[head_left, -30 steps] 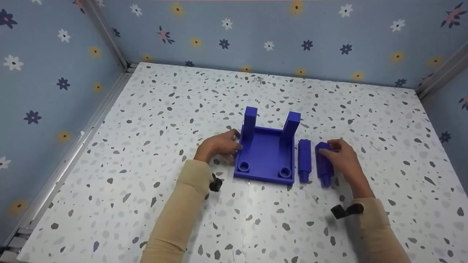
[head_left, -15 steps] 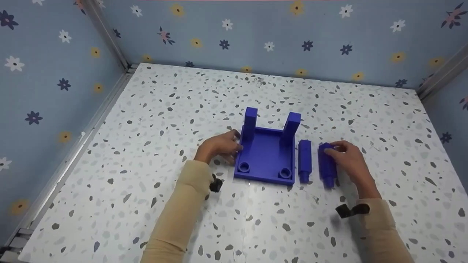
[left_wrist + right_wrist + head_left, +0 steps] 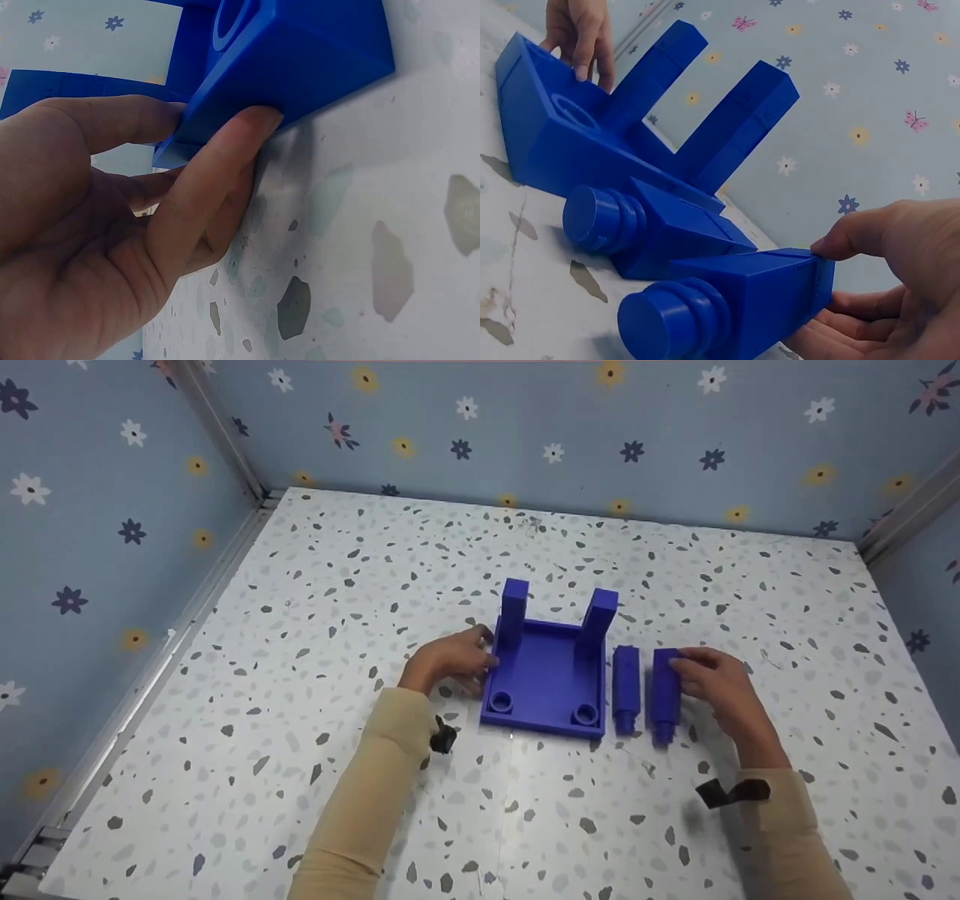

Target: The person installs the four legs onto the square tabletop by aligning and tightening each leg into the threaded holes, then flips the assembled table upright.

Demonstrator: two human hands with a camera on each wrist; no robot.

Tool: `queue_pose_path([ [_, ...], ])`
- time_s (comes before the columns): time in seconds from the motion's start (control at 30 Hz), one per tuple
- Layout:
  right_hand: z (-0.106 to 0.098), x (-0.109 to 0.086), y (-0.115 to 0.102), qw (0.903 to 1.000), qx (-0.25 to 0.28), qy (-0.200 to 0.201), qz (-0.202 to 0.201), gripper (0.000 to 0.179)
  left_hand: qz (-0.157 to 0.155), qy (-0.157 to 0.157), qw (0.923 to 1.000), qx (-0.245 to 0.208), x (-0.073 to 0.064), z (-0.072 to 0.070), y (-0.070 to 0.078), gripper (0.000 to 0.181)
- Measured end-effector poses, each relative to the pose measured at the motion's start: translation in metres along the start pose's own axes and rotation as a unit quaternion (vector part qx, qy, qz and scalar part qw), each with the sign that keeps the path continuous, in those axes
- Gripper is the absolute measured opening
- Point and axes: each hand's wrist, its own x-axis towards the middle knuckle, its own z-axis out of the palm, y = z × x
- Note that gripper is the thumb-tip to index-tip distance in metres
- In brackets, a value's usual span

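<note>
A blue upside-down tabletop (image 3: 541, 679) with a raised rim lies mid-table. Two square legs (image 3: 514, 607) stand upright at its far corners; the near corners have round sockets (image 3: 500, 703). My left hand (image 3: 454, 658) holds its left rim; in the left wrist view the fingers (image 3: 217, 176) lie along the wall. Right of the tabletop, a loose leg (image 3: 625, 688) lies with its ridged round end toward me. My right hand (image 3: 716, 682) pinches another loose leg (image 3: 772, 289) near its far, square end, thumb on top, fingers at the side. Its ridged end (image 3: 671, 319) points free.
The white speckled table (image 3: 337, 585) bears all the parts. Blue flowered panels (image 3: 525, 427) rise behind it and at both sides, with metal framing (image 3: 217, 427) at the corners. A black strap (image 3: 731, 793) shows at the right cuff.
The right hand shifts slightly right, and the pinched leg swings to the right, then back left, ending straighter and turned a little. The left hand and the tabletop stay in place.
</note>
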Motion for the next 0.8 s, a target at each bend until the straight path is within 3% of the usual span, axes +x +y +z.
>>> queue_pose_path([
  [0.57, 0.003, -0.014, -0.016, 0.9968, 0.069, 0.007, -0.038, 0.058, -0.008, 0.000, 0.9999, -0.007, 0.001, 0.000, -0.001, 0.053],
  [0.8, 0.009, -0.018, -0.027, 0.9918, 0.105, 0.004, -0.074, 0.049, -0.012, -0.002, 0.9999, -0.011, 0.001, 0.000, -0.001, 0.054],
])
